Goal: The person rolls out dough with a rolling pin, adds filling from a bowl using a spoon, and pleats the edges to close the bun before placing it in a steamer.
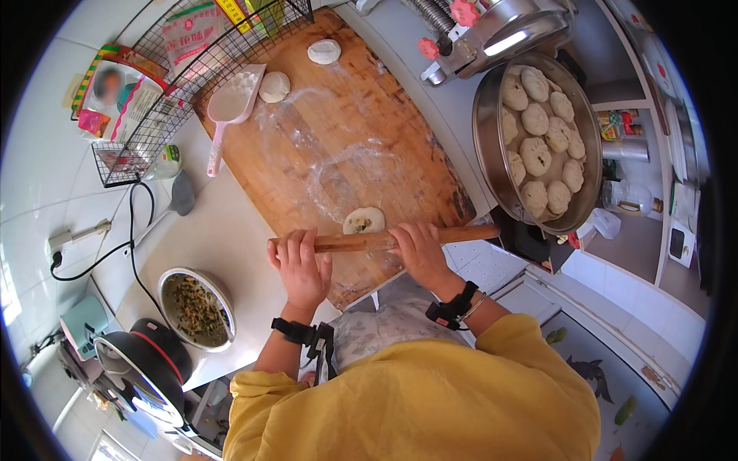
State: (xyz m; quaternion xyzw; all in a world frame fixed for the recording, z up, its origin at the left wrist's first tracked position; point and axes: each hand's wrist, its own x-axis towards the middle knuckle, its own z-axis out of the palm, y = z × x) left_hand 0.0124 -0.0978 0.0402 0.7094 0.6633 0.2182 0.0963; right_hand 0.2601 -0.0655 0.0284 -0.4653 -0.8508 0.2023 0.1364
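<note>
A wooden rolling pin (351, 242) spans the near end of the floured wooden board (369, 121). My left hand (302, 268) holds it near its left end, fingers curled over the top. Right of the middle, my right hand (424, 253) grips it too. The pin lies over the near edge of a flattened round of dough (375, 218), which bears a few bits of vegetable filling. Two more floured dough rounds, one left (274, 87) and one right (324, 52), sit at the board's far end.
A pink flour scoop (233, 101) overlaps the board's left edge beside a wire basket (155, 115). A steel bowl of chopped filling (199, 311) stands at left. On the right are a round metal pan (483, 138) with several pleated buns and a metal machine (490, 46).
</note>
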